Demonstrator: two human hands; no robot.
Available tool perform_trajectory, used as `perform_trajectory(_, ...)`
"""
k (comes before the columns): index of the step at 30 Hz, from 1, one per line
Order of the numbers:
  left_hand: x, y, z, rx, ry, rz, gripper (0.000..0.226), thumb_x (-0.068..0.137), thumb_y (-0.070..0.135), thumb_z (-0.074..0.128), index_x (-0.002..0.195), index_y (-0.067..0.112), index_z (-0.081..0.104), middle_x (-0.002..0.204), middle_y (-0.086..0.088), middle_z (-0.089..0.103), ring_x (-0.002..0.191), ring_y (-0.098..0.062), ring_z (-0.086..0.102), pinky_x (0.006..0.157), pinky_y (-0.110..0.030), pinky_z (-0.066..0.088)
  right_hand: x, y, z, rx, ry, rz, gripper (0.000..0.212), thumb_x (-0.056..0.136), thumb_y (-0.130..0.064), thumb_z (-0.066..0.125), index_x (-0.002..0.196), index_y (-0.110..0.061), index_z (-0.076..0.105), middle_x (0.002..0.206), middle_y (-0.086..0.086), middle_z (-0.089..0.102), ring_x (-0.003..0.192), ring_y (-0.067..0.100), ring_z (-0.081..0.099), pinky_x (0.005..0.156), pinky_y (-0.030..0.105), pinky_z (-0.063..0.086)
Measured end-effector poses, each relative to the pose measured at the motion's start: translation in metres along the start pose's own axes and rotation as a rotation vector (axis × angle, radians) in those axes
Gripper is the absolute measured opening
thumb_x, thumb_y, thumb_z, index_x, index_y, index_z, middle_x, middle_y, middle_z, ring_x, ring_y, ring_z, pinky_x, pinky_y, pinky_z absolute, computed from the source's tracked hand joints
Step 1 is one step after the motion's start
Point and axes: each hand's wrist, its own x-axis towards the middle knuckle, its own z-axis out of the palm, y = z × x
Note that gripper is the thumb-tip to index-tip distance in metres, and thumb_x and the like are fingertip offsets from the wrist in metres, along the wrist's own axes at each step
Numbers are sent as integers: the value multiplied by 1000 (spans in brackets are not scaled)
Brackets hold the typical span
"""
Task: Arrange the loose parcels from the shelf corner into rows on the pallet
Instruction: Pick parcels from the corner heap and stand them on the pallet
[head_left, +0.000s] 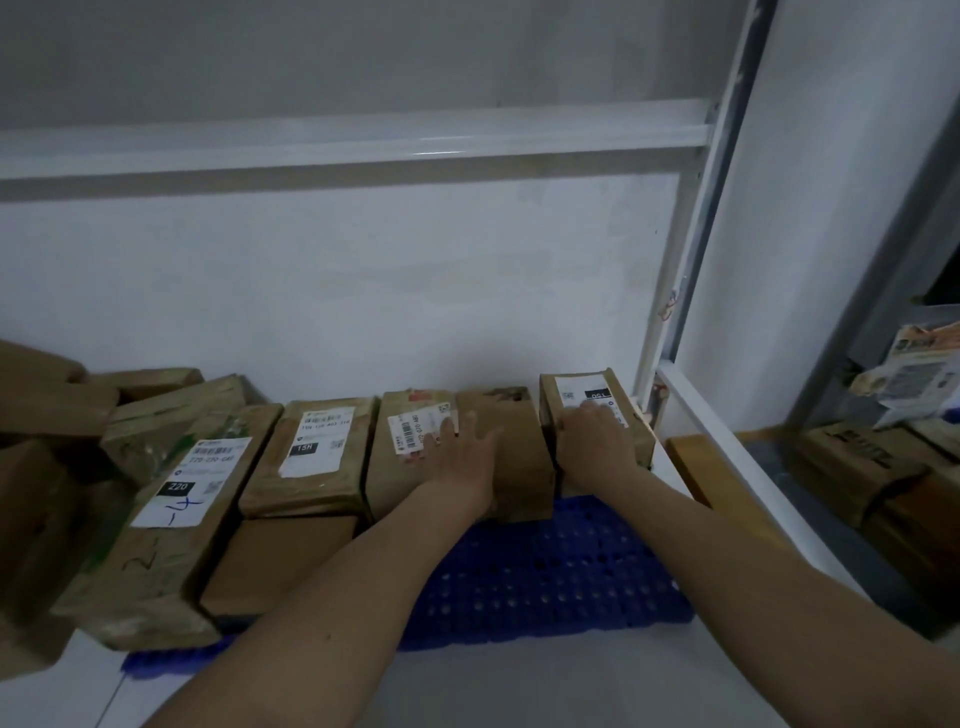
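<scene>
Two bare forearms in view, no sleeves visible up to the frame edge, no gloves. Left hand (464, 448) and right hand (594, 440): no rings, watch, bands or wrist straps seen. Nails look short & unpainted, though detail is soft w/ blur. No tattoos, plasters or markings seen on either arm. Forearms slim, tapering to narrow wrists. Nothing else of the person's body or clothing shows.
</scene>
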Motion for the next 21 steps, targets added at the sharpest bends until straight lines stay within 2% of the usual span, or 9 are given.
perform_trajectory(1, 2, 3, 1, 19, -31, 3, 100, 78, 26, 77, 151, 33, 11, 160, -12, 0, 145, -38, 4, 115, -57, 10, 2, 3, 0, 10, 38, 13, 26, 93, -18, 47, 115, -8, 58, 120, 13, 53, 111, 27, 50, 91, 35, 46)
perform_trajectory(3, 8, 7, 4, 74, -57, 10, 106, 80, 25, 76, 151, 38, -1, 160, -14, 0, 147, -36, 1, 115, -57, 4, 6, 9, 1, 31, 3, 89, 40, 93, -32, 48, 129, -13, 49, 135, 15, 43, 124, 33, 41, 102, 44, 37)
perform_trajectory(6, 17, 13, 11, 119, -70, 21, 110, 81, 24, 75, 149, 41, -8, 160, -17, 0, 147, -36, 0, 117, -55, 3, 14, 18, 6, -11, -108, 193, 69, 86, -58, 49, 143, -22, 33, 154, 14, 20, 140, 41, 18, 109, 58, 20)
perform_trajectory(9, 24, 21, 16, 115, -67, 36, 109, 82, 27, 74, 149, 41, -11, 160, -17, -3, 146, -38, -2, 117, -53, 3, 23, 25, 15, -18, -162, 260, 86, 78, -71, 50, 146, -27, 22, 156, 14, 13, 142, 45, 6, 109, 66, 12)
perform_trajectory(12, 26, 28, 19, 43, -68, 41, 106, 84, 21, 71, 149, 41, -10, 161, -11, -9, 145, -40, -8, 115, -55, 7, 27, 28, 22, 52, -212, 304, 91, 74, -72, 53, 146, -28, 18, 154, 15, 16, 141, 46, 9, 107, 67, 13)
perform_trajectory(16, 30, 29, 17, -8, -69, 49, 104, 84, 16, 71, 150, 41, -6, 161, -8, -11, 145, -38, -11, 115, -55, 11, 25, 33, 23, 27, -222, 273, 87, 71, -70, 55, 141, -28, 27, 147, 14, 25, 135, 43, 21, 104, 62, 24)
perform_trajectory(21, 32, 33, 16, -11, -46, 56, 104, 84, 14, 71, 151, 40, -4, 161, -8, -8, 146, -39, -9, 115, -56, 12, 23, 40, 20, -6, -282, 261, 88, 69, -73, 55, 140, -28, 29, 148, 13, 23, 136, 43, 19, 103, 62, 25)
